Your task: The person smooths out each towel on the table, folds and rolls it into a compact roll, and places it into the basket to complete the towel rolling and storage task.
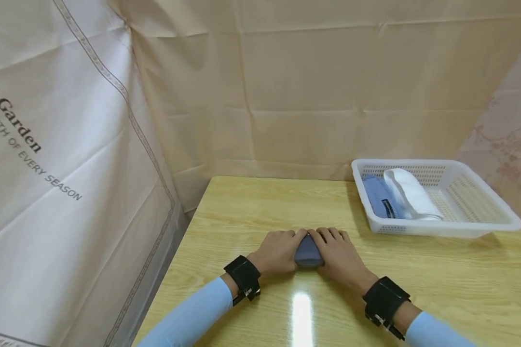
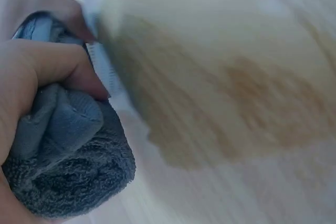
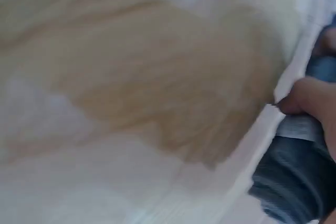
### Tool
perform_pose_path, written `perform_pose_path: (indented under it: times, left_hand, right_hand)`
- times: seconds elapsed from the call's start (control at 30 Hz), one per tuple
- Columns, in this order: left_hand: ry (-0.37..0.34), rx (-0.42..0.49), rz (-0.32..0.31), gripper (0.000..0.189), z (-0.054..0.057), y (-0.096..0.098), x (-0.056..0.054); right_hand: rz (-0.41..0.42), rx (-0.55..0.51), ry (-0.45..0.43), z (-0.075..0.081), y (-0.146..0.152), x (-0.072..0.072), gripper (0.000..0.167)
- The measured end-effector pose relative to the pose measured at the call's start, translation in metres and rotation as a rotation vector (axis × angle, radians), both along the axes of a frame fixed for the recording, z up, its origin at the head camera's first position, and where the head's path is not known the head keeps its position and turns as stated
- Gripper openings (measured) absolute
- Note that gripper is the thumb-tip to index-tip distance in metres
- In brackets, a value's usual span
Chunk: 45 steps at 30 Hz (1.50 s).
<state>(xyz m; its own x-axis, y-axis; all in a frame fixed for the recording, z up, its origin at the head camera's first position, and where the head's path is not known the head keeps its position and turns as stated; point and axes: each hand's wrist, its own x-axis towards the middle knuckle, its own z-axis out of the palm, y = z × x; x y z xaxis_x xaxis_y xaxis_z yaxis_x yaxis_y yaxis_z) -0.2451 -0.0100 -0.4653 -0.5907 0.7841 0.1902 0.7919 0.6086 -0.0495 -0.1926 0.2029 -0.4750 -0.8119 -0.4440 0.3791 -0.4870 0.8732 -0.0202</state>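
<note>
A dark grey-blue towel (image 1: 308,253), folded into a compact bundle, is held between both hands over the front half of the wooden table (image 1: 252,207). My left hand (image 1: 278,251) grips it from the left, and in the left wrist view its fingers curl over the rolled terry end (image 2: 79,177). From the right, my right hand (image 1: 340,258) grips the other side. The right wrist view shows that thumb (image 3: 307,97) on the towel near a pale label-like strip (image 3: 299,128). Much of the towel's sides is hidden by the hands.
At the back right stands a white perforated plastic basket (image 1: 447,229). A folded blue towel (image 1: 378,195) and a folded white towel (image 1: 412,195) lie in its left part. Beige cloth (image 1: 295,96) hangs behind the table, and a printed white cloth (image 1: 82,159) hangs at left.
</note>
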Motion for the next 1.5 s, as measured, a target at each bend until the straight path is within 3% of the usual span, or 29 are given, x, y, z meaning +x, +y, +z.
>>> perform_pose_path:
  times: [0.13, 0.27, 0.43, 0.6, 0.7, 0.8, 0.93, 1.03, 1.13, 1.2, 1.37, 1.5]
  left_hand:
    - [-0.011, 0.058, -0.022, 0.076, 0.006, -0.002, -0.002]
    - [0.054, 0.059, -0.060, 0.071, 0.007, -0.002, -0.005]
    - [0.152, 0.078, -0.035, 0.077, 0.009, -0.003, -0.012]
    - [0.272, 0.259, 0.056, 0.095, 0.018, 0.005, -0.020]
    - [0.302, 0.362, 0.081, 0.100, 0.023, 0.015, -0.021]
    - [0.225, 0.388, 0.005, 0.080, 0.030, 0.032, -0.018]
    - [0.138, 0.375, -0.205, 0.034, 0.039, 0.069, -0.012]
    - [0.164, 0.385, -0.323, 0.018, 0.038, 0.102, -0.011]
    - [0.212, 0.361, -0.347, 0.014, 0.034, 0.127, -0.012]
    - [0.234, 0.335, -0.328, 0.013, 0.031, 0.137, -0.013]
    - [0.230, 0.347, -0.286, 0.015, 0.028, 0.147, -0.017]
    - [0.237, 0.386, -0.302, 0.014, 0.024, 0.156, -0.021]
  right_hand:
    - [0.022, 0.015, 0.115, 0.002, 0.001, 0.001, 0.080]
    - [0.004, 0.054, 0.113, 0.010, 0.002, 0.000, 0.075]
    - [-0.022, 0.063, 0.101, 0.026, 0.011, -0.003, 0.078]
    - [-0.083, -0.025, 0.118, 0.051, 0.036, -0.007, 0.078]
    - [-0.160, -0.106, 0.110, 0.068, 0.054, -0.008, 0.076]
    - [-0.249, -0.219, 0.067, 0.081, 0.069, -0.009, 0.079]
    - [-0.334, -0.355, 0.008, 0.091, 0.084, -0.009, 0.081]
    - [-0.365, -0.417, -0.023, 0.094, 0.092, -0.009, 0.080]
    - [-0.402, -0.448, -0.034, 0.097, 0.100, -0.010, 0.077]
    - [-0.418, -0.457, -0.041, 0.098, 0.104, -0.013, 0.074]
    - [-0.446, -0.440, -0.071, 0.101, 0.115, -0.018, 0.070]
    - [-0.456, -0.438, -0.109, 0.102, 0.120, -0.019, 0.080]
